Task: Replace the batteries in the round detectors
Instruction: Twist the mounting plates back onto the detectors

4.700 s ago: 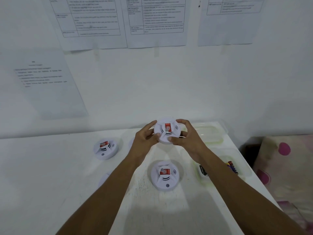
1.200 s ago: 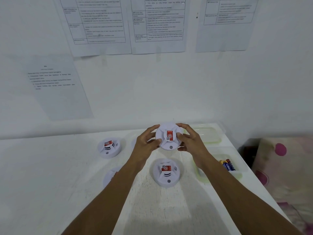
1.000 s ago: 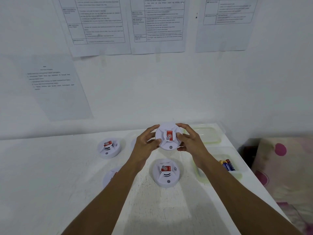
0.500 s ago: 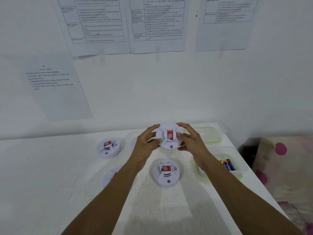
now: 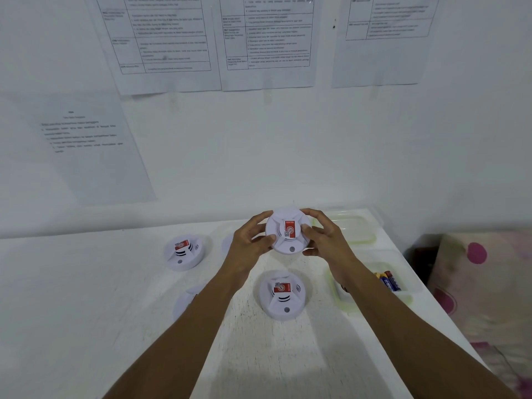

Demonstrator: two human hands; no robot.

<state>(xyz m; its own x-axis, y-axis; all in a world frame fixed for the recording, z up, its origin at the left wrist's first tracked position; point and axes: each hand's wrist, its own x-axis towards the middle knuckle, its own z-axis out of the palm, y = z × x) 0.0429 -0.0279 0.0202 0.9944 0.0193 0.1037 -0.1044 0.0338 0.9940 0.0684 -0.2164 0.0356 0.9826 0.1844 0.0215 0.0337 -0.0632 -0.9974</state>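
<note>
- sheets (image 5: 167, 44) on wall: the top three are cut by the upper edge; print on all four too small to read.
- held detector (image 5: 288, 232): rim covered on both sides by fingers of left hand (image 5: 247, 243) and right hand (image 5: 325, 240); back face hidden; label text illegible.
- white disc (image 5: 187, 298): mostly under the left forearm; kind cannot be told.
- second disc (image 5: 226, 243): only a sliver shows beside the left hand.
- far tub (image 5: 359, 226): left end behind the right hand.
- near tub (image 5: 380, 308): left part under the right forearm; batteries (image 5: 388, 280) partly covered, count unclear.
- spotted cloth (image 5: 475, 283): blurred, cut by the right edge.
- both forearms: cut by the lower edge.
</note>
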